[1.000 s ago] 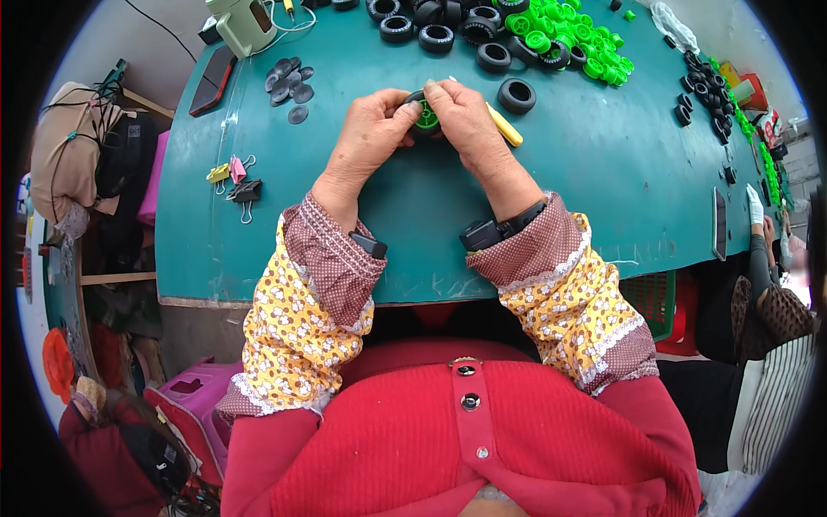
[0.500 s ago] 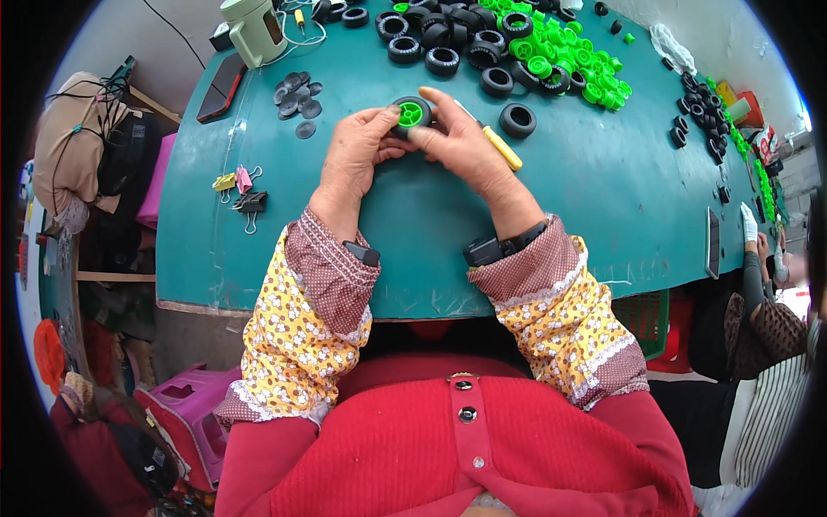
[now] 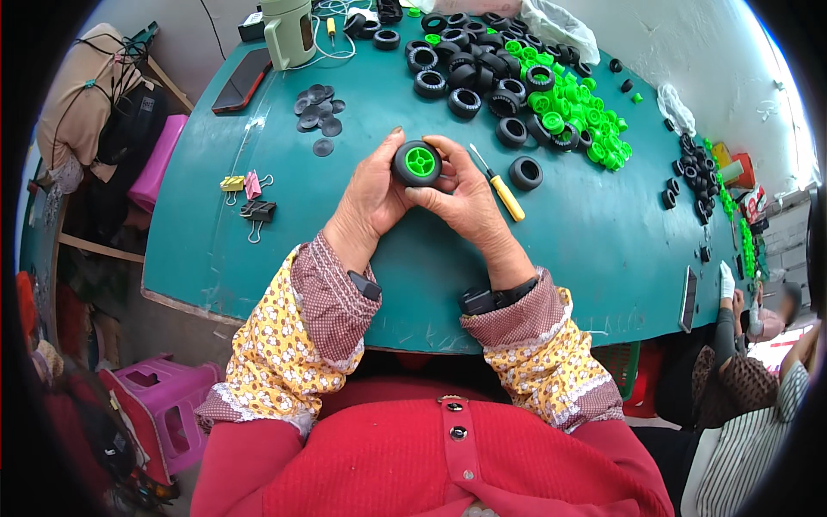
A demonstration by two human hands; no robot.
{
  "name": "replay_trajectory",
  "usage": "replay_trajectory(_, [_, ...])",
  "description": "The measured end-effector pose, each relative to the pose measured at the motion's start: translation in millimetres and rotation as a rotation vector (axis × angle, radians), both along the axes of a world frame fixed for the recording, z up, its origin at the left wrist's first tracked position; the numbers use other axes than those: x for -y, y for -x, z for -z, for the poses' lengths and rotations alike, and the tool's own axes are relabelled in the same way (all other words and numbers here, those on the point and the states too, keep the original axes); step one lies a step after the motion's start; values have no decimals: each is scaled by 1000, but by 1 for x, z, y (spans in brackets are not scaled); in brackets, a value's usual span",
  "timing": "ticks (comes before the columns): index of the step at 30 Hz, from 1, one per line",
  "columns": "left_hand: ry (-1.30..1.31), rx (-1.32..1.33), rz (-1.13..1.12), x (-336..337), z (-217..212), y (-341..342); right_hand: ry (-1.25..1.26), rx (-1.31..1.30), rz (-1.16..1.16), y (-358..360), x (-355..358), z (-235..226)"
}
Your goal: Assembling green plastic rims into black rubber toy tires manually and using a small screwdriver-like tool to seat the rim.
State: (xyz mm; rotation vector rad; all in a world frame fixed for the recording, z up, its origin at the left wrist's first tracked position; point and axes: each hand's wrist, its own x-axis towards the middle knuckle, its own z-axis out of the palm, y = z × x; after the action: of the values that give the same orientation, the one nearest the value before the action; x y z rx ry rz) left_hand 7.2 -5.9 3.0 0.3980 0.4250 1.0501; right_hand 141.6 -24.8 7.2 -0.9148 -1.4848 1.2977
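Between both my hands is a small toy wheel (image 3: pixel 419 162), a black tyre with a green spoked hub set in it, its hub face turned up. My left hand (image 3: pixel 370 188) cups it from the left, fingers wrapped behind. From the right, my right hand (image 3: pixel 461 194) grips it with thumb in front and fingers at the top edge. Just right of that hand lies a yellow-handled screwdriver (image 3: pixel 506 198), with a single loose black tyre (image 3: pixel 525 173) beyond it. A heap of black tyres (image 3: pixel 465 102) and a pile of green hubs (image 3: pixel 564 99) lie farther back.
Black discs (image 3: pixel 323 146) are scattered at the left, with binder clips (image 3: pixel 257 210) nearer. A phone (image 3: pixel 243 81) and a pale green jug (image 3: pixel 289 39) stand or lie at the back left of the green table (image 3: pixel 560 284). Another person's gloved hand (image 3: pixel 727 280) rests at the right edge.
The view has shifted, so the table items sit lower in the picture. My hands have turned the wheel so its hub shows more squarely, and my right hand's grip has shifted around it.
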Motion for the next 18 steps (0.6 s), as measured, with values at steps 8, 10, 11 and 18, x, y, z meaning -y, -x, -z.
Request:
replay_trajectory(8, [98,-180,-119,3,-4,-7,-154,383,72,-2,-1,-3])
replay_trajectory(10, [111,-209,-114,3,-7,-6,-186,379,87,-1,-1,-3])
replay_trajectory(11, [119,-238,-125,3,-6,-5,-227,374,90,0,-2,-2])
replay_trajectory(18, [226,-229,-149,-2,-5,-13,12,79,85,-3,-4,9])
